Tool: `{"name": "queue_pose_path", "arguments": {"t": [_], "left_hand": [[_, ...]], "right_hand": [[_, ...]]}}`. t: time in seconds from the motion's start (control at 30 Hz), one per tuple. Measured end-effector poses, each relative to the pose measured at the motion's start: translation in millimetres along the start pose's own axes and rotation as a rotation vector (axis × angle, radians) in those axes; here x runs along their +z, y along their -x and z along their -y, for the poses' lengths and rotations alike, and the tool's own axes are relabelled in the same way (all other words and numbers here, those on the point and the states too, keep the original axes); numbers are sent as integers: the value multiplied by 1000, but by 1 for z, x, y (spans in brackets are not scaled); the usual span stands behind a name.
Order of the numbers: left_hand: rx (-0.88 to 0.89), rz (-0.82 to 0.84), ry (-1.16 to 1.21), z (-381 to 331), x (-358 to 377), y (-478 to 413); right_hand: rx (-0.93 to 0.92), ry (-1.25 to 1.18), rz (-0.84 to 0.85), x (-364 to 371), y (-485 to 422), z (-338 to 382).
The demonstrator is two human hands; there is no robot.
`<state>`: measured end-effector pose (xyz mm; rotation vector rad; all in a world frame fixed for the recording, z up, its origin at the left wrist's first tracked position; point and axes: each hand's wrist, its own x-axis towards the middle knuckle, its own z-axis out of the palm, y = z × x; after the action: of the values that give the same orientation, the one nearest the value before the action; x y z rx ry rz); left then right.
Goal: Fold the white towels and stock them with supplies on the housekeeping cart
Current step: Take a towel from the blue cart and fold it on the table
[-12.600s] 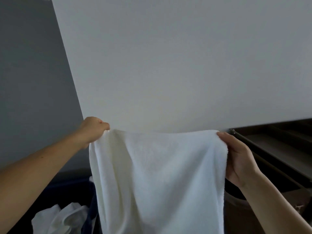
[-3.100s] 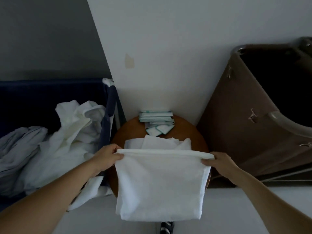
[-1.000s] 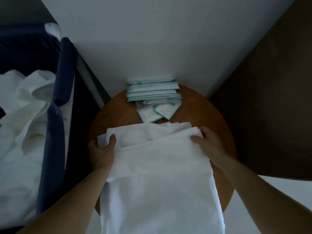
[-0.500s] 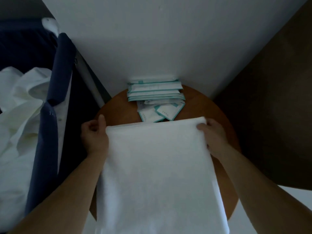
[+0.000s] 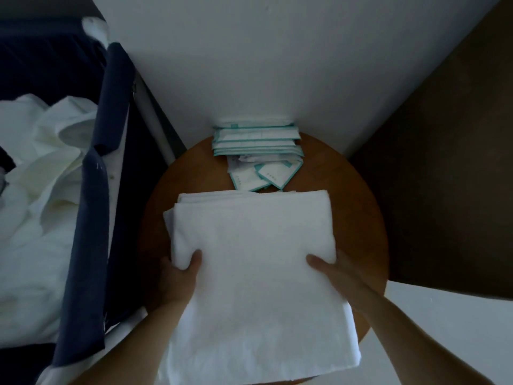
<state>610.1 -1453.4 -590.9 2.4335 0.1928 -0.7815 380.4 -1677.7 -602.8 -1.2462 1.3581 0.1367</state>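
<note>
A pale wall (image 5: 249, 65) fills the top of the view. To its left stands a navy fabric hamper (image 5: 91, 218) heaped with crumpled white linen (image 5: 39, 190), and to its right rises a dark brown surface (image 5: 444, 162); what that belongs to cannot be told from here. Between them, against the wall's corner, sits a round wooden table (image 5: 361, 218).

The white towel (image 5: 255, 259) lies flat on the table, folded into a broad rectangle. Its far edge shows several stacked layers, and its near end hangs over the table's rim toward the person. That far edge lies where it did half a second ago, just short of the supplies.

The hands are what has moved. Half a second ago they held the towel's far corners, next to the packets; now both have drawn back to about midway along its sides. The left hand (image 5: 177, 282) grips the left edge with its thumb on top and its fingers tucked beneath — the right hand (image 5: 341, 276) does the same on the right edge, where the fingers are hidden under the cloth.

Beyond the towel, against the wall, a stack of teal-edged packets (image 5: 255, 140) rests on the table. A few loose sachets (image 5: 263, 176) of the same colouring are scattered between the stack and the towel's far edge — unchanged from before.
</note>
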Motion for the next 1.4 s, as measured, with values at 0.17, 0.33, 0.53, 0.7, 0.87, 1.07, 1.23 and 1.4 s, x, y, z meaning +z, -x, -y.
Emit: {"name": "queue_pose_path", "arguments": {"t": [0.17, 0.33, 0.53, 0.7, 0.87, 1.07, 1.23, 1.4], "left_hand": [[104, 63, 88, -2, 1, 28], [95, 173, -96, -11, 26, 40], [364, 17, -307, -40, 27, 23], [234, 98, -4, -67, 27, -1], [269, 105, 92, -64, 16, 5], [256, 132, 411, -62, -3, 22], [315, -75, 393, -64, -3, 23], [128, 41, 231, -67, 17, -1]], "right_hand": [[-71, -58, -62, -25, 20, 4], [-8, 206, -185, -54, 11, -15], [-178, 333, -341, -49, -15, -10], [-174, 16, -284, -47, -28, 17], [-230, -236, -148, -59, -7, 26], [-237, -390, 30, -73, 12, 46], [-209, -281, -18, -69, -17, 62], [-166, 12, -178, -45, -52, 41]]}}
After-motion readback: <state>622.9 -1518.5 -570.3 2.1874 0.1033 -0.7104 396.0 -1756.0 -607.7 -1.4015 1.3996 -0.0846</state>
